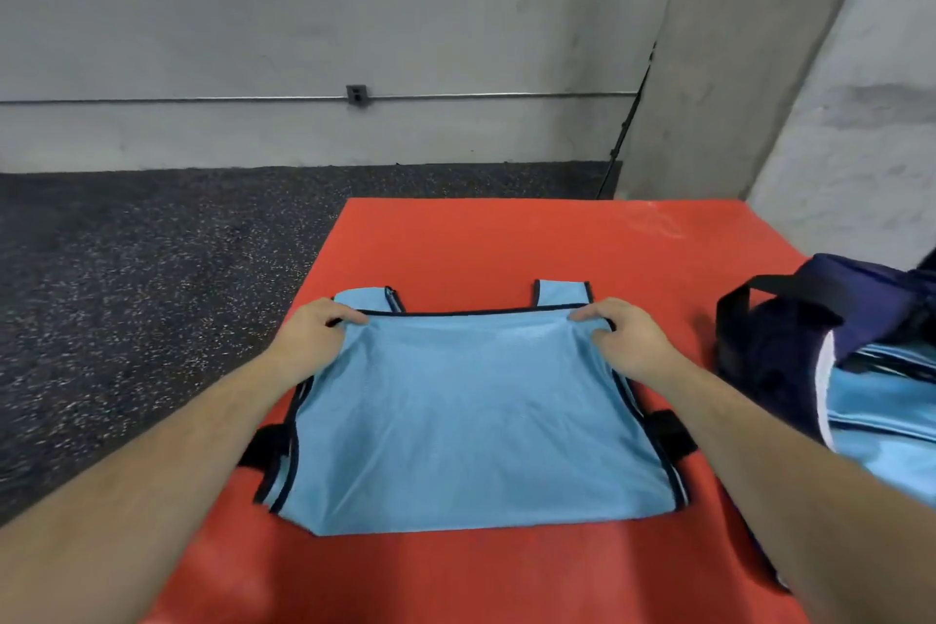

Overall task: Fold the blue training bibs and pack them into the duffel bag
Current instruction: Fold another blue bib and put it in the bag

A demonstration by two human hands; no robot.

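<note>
Both hands pinch the blue bib [471, 426], folded on the red mat [506, 243]: left hand [314, 334] far-left corner, right hand [620, 340] far-right (duffel bag [810, 334] sits right).

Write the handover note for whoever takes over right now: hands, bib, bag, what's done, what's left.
Left hand pinches the far left corner of the blue bib; right hand pinches the far right corner.
The bib lies on the red mat, its hem folded up near the shoulder straps.
Duffel bag sits open to the right, with light blue fabric showing inside.
Done: first fold nearly laid.
Left: finish folding, then pack it.
</note>
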